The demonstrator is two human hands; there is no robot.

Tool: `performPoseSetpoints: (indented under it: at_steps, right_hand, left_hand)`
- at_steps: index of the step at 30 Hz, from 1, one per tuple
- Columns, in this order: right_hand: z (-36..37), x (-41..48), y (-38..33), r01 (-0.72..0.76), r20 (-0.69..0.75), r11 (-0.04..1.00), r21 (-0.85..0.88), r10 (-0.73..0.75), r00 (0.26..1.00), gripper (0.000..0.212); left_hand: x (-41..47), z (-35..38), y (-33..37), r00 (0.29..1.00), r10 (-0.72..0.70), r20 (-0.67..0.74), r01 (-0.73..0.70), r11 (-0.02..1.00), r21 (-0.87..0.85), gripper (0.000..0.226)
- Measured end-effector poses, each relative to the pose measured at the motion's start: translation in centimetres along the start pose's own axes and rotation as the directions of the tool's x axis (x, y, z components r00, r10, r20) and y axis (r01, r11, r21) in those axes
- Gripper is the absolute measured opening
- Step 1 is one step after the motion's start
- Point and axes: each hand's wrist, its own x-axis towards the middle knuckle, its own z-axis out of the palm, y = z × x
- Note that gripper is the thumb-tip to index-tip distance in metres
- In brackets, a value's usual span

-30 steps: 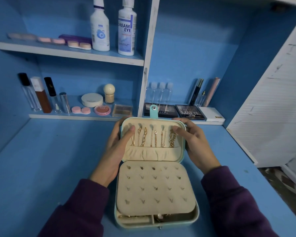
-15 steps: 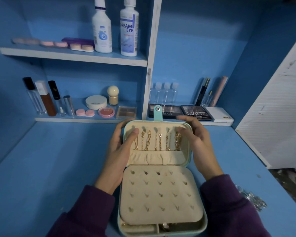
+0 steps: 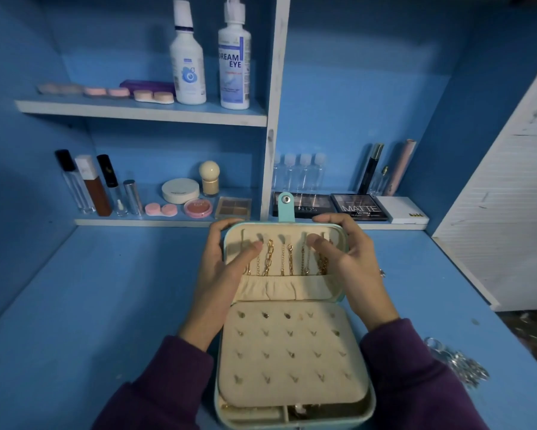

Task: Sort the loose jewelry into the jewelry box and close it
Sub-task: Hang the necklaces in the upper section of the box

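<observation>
While the raised lid point(image 3: 276, 288) of the jewelry box point(image 3: 222, 414) is gripped at its left edge by the left hand point(image 3: 227, 268) and at its right edge by the right hand point(image 3: 351, 262) (thumbs point(image 3: 251, 248) on the lining, fingers curled behind), gold chains point(image 3: 268, 259) are seen hanging between the thumbs. The box is set open on the blue table point(image 3: 106, 305), and a heap of silver jewelry point(image 3: 459, 364) is seen lying beside the right sleeve point(image 3: 416, 383).

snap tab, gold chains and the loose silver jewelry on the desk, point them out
snap tab point(image 3: 286, 209): head view, middle of the teal strap below its snap.
gold chains point(image 3: 269, 257): head view, on the chunky-link chain, mid-length.
loose silver jewelry point(image 3: 461, 366): head view, middle of the pile at right.
</observation>
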Motion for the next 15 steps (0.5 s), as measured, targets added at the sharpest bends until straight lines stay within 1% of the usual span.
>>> performPoseSetpoints:
  at_steps: [2, 3, 9, 11, 15]
  right_hand:
    - [0.06, -0.04, 0.10, 0.004, -0.013, 1.000, 0.022, -0.003, 1.000, 0.024]
    - [0.08, -0.06, 0.10, 0.006, -0.014, 0.999, 0.032, -0.005, 1.000, 0.024]
    - [0.31, -0.14, -0.16, 0.047, -0.085, 0.999, 0.017, -0.046, 0.995, 0.026]
    - [0.34, -0.19, -0.23, 0.048, -0.088, 0.999, 0.011, -0.047, 0.995, 0.028]
    - [0.26, -0.31, -0.30, 0.045, -0.071, 0.999, 0.006, -0.045, 0.996, 0.023]
  left_hand:
    - [-0.14, 0.17, 0.22, 1.000, 0.023, 0.013, -0.023, 0.999, 0.047, 0.042]
    - [-0.15, 0.26, 0.30, 1.000, 0.029, 0.003, -0.029, 0.998, 0.062, 0.044]
    - [0.41, 0.48, 0.61, 0.998, 0.054, -0.034, -0.050, 0.994, 0.099, 0.034]
    - [0.62, 0.46, 0.74, 0.998, 0.044, -0.039, -0.040, 0.995, 0.092, 0.031]
    - [0.76, 0.62, 0.98, 0.999, 0.035, -0.041, -0.030, 0.993, 0.114, 0.030]
